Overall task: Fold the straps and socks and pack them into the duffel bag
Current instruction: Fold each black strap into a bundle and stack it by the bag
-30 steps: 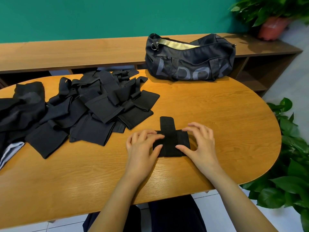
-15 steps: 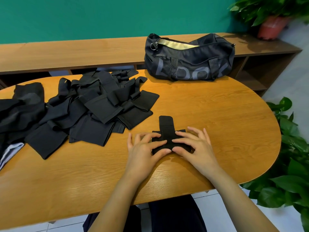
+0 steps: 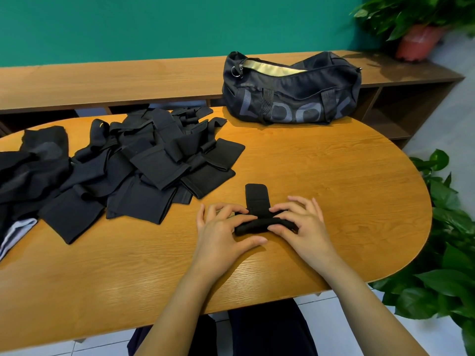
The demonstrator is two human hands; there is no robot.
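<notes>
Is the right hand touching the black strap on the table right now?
Touching. The head view shows the right hand pinching the rolled black strap between thumb and fingers.

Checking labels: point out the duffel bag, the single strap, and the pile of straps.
duffel bag [image 3: 290,104], head view, front panel with lettering.
single strap [image 3: 254,225], head view, rolled lower part.
pile of straps [image 3: 154,163], head view, middle of the heap.
</notes>
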